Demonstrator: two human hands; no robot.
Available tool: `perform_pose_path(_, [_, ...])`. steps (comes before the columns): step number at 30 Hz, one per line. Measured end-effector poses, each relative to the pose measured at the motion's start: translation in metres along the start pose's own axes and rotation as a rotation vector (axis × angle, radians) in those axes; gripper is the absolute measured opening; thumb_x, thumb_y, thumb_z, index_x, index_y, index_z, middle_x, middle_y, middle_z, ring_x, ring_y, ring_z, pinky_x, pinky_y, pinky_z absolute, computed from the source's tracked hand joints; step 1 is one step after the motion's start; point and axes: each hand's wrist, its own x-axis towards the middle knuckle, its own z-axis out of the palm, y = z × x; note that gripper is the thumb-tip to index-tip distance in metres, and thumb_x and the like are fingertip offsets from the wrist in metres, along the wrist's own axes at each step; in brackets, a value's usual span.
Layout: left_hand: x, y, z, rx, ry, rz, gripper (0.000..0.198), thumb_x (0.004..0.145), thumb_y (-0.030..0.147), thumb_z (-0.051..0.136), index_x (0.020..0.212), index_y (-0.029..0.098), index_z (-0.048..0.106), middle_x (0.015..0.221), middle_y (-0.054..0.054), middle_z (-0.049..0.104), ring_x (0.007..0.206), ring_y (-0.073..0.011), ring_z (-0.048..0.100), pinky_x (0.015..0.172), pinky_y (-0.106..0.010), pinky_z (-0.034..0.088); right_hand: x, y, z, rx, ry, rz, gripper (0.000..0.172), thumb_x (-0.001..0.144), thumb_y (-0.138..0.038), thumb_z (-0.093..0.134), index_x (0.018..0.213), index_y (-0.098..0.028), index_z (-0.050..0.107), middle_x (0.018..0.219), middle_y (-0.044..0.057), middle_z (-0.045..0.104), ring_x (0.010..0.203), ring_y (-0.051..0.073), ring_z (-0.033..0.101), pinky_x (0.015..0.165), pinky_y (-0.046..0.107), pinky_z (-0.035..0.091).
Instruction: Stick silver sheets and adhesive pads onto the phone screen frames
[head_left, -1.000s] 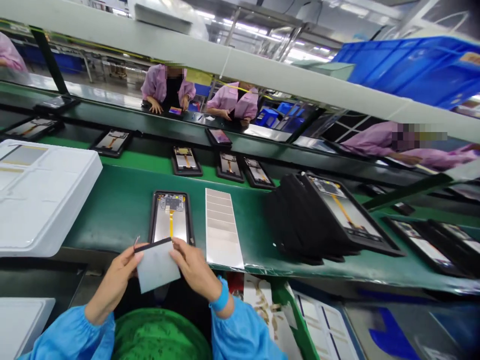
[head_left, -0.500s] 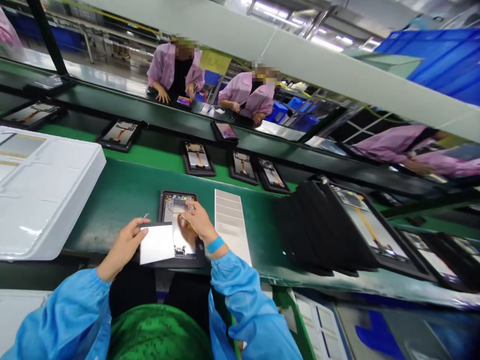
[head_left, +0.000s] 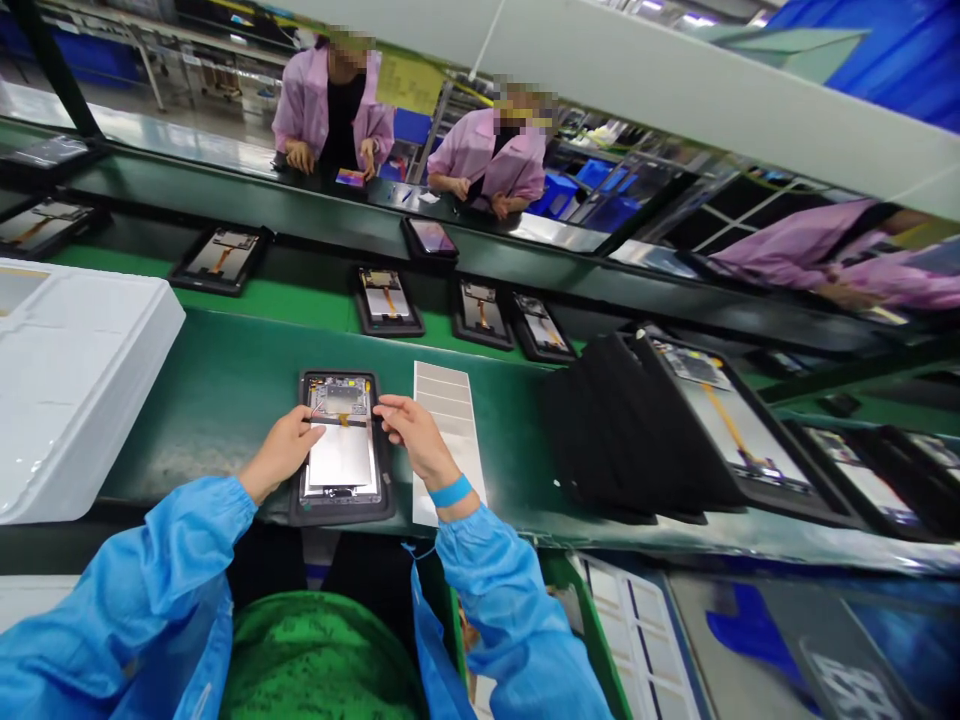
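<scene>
An open tablet chassis (head_left: pixel 341 395) lies in a black tray (head_left: pixel 339 510) on the green bench, straight in front of me. A grey sheet (head_left: pixel 341 462) with a dark top edge lies flat over its middle. My left hand (head_left: pixel 281 452) pinches the left end of that dark edge. My right hand (head_left: pixel 411 432) pinches the right end. Both hands rest at the tray's sides, fingers closed on the sheet's corners.
A backing sheet of pale strips (head_left: pixel 448 415) lies right of the tray. Farther right stands a leaning stack of black trays (head_left: pixel 600 430) with a tablet on top. A white foam tray (head_left: pixel 67 380) sits left. Tablets (head_left: pixel 386 298) ride the belt behind; people in pink coats (head_left: pixel 334 100) work opposite.
The grey sheet, held up near my body a second ago, has been carried forward and laid onto the tablet chassis. Both hands moved forward with it to the tray's sides.
</scene>
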Motion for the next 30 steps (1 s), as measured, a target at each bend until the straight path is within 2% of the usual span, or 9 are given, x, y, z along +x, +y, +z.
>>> perform_pose_path(5, [0.003,-0.006,0.008,0.012,0.011,0.004,0.028,0.075,0.031,0.073,0.096,0.017,0.059,0.068,-0.002,0.070,0.060,-0.0187,0.067,0.053,-0.024,0.047,-0.017,0.010,-0.005,-0.023,-0.018,-0.058,0.036,0.076,-0.038,0.068,0.105,-0.017,0.065,0.101,0.006,0.071,0.073,0.011,0.057,0.058,0.023,0.039])
perform_pose_path(10, [0.006,-0.012,0.009,0.008,0.010,0.002,0.035,0.073,0.035,0.074,0.100,0.018,0.059,0.073,-0.003,0.071,0.064,-0.0199,0.068,0.058,-0.027,0.049,-0.026,0.016,-0.008,-0.103,-0.033,-0.133,0.029,0.081,-0.034,0.062,0.105,-0.018,0.066,0.106,0.006,0.070,0.079,0.013,0.060,0.064,0.026,0.044])
perform_pose_path(16, [0.009,-0.014,0.007,0.054,0.022,0.007,0.038,0.073,0.038,0.072,0.101,0.017,0.057,0.067,0.001,0.067,0.064,-0.0197,0.067,0.059,-0.027,0.050,-0.028,0.019,-0.006,-0.198,-0.040,-0.189,0.025,0.084,-0.031,0.057,0.104,-0.019,0.066,0.099,0.004,0.069,0.081,0.015,0.062,0.074,0.029,0.049])
perform_pose_path(22, [0.009,-0.011,0.007,0.097,0.031,0.024,0.035,0.073,0.038,0.071,0.099,0.018,0.057,0.064,0.001,0.065,0.063,-0.0191,0.066,0.057,-0.026,0.048,-0.026,0.024,-0.003,-0.284,-0.045,-0.226,0.025,0.086,-0.030,0.055,0.105,-0.018,0.065,0.089,0.003,0.069,0.079,0.016,0.064,0.075,0.030,0.049])
perform_pose_path(30, [0.011,-0.015,0.006,0.158,0.012,0.047,0.036,0.075,0.041,0.066,0.101,0.018,0.056,0.069,0.000,0.067,0.064,-0.0193,0.066,0.057,-0.026,0.047,-0.027,0.032,0.000,-0.416,-0.020,-0.305,0.021,0.089,-0.026,0.054,0.106,-0.019,0.066,0.101,0.004,0.069,0.084,0.016,0.065,0.080,0.031,0.052])
